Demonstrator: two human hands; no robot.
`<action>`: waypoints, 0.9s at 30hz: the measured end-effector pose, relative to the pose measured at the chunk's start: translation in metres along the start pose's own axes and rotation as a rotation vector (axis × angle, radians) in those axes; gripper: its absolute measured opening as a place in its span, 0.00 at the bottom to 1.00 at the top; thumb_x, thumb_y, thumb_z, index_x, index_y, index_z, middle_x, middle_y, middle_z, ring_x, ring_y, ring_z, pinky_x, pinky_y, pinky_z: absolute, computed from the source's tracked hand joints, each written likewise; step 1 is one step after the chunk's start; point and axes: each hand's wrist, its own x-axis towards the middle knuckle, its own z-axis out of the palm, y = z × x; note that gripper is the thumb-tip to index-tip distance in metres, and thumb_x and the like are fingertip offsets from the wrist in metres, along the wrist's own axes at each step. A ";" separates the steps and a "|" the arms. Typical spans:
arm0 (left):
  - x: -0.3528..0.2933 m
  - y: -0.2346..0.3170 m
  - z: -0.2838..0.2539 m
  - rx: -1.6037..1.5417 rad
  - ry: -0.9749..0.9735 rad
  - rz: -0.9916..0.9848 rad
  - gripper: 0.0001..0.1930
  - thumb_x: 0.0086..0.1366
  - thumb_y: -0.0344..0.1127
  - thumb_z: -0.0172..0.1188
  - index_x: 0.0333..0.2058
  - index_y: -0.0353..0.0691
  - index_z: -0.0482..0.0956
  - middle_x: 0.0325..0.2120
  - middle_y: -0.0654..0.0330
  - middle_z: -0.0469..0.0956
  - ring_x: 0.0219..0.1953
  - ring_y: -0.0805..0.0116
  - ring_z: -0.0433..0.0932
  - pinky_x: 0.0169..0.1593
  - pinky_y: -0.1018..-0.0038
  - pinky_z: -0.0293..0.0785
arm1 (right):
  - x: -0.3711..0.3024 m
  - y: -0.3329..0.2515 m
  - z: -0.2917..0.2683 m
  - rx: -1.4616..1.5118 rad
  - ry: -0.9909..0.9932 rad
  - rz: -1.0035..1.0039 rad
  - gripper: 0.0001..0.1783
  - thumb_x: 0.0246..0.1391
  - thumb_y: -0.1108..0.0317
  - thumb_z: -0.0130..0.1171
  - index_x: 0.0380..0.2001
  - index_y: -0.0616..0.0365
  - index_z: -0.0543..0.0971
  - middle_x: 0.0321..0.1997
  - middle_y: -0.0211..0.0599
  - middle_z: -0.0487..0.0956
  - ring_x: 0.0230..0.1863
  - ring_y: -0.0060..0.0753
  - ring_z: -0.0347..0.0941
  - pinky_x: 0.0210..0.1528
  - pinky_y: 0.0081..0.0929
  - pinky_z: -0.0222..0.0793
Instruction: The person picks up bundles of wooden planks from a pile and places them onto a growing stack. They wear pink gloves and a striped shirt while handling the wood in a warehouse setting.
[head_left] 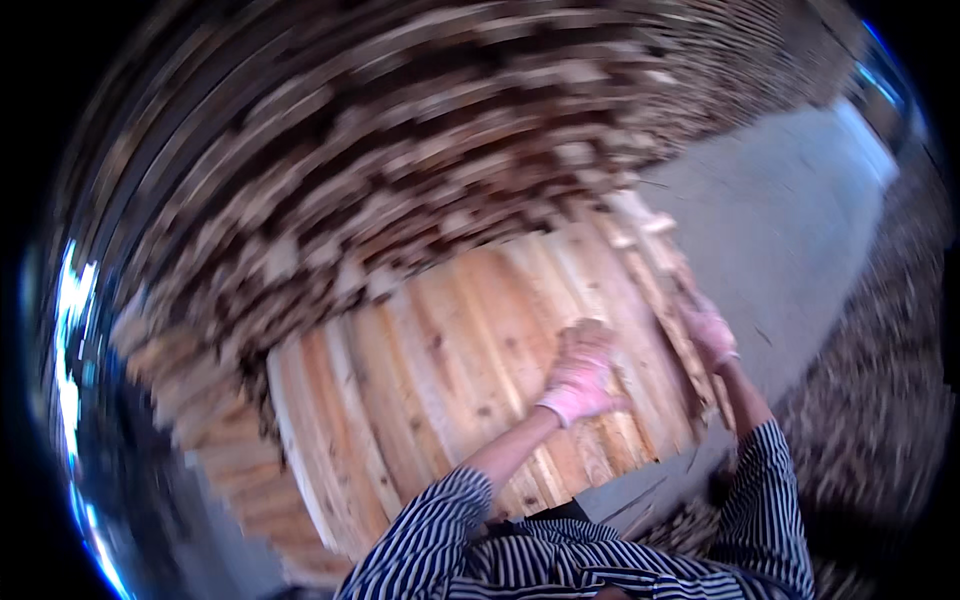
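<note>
A low stack of pale wooden planks [440, 380] lies in front of me, its top layer running side by side. My left hand [580, 375], in a pink glove, rests on the top planks near the right side. My right hand [710, 335], also gloved in pink, grips the right edge of the stack, fingers curled over a plank [668, 300] there. Both forearms come up from striped sleeves at the lower edge. The picture is blurred by motion.
A tall pile of stacked wooden boards [380, 150] fills the upper and left part of the view. Grey concrete floor [790, 220] shows to the right. Another heap of wood [880, 420] lies at the far right.
</note>
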 end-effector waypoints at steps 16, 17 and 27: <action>-0.102 -0.063 -0.063 -0.899 0.199 0.161 0.55 0.53 0.65 0.67 0.71 0.37 0.57 0.72 0.40 0.53 0.75 0.46 0.48 0.76 0.50 0.42 | 0.024 0.126 0.004 -0.414 -0.127 -0.016 0.36 0.73 0.42 0.39 0.73 0.55 0.62 0.76 0.44 0.62 0.75 0.41 0.58 0.74 0.34 0.53; -0.149 -0.086 -0.082 -1.028 0.321 0.190 0.52 0.56 0.62 0.67 0.71 0.37 0.58 0.72 0.41 0.54 0.75 0.47 0.50 0.76 0.51 0.43 | 0.032 0.114 0.009 -0.467 -0.144 -0.033 0.36 0.72 0.42 0.40 0.72 0.56 0.63 0.76 0.46 0.61 0.75 0.44 0.57 0.75 0.36 0.52; -0.550 -0.431 0.038 -1.692 1.604 -0.991 0.38 0.64 0.52 0.68 0.67 0.39 0.66 0.62 0.56 0.72 0.62 0.67 0.71 0.56 0.73 0.74 | -0.054 -0.242 0.312 -0.432 -0.121 -0.662 0.30 0.67 0.65 0.56 0.70 0.55 0.65 0.74 0.48 0.62 0.70 0.43 0.65 0.67 0.36 0.66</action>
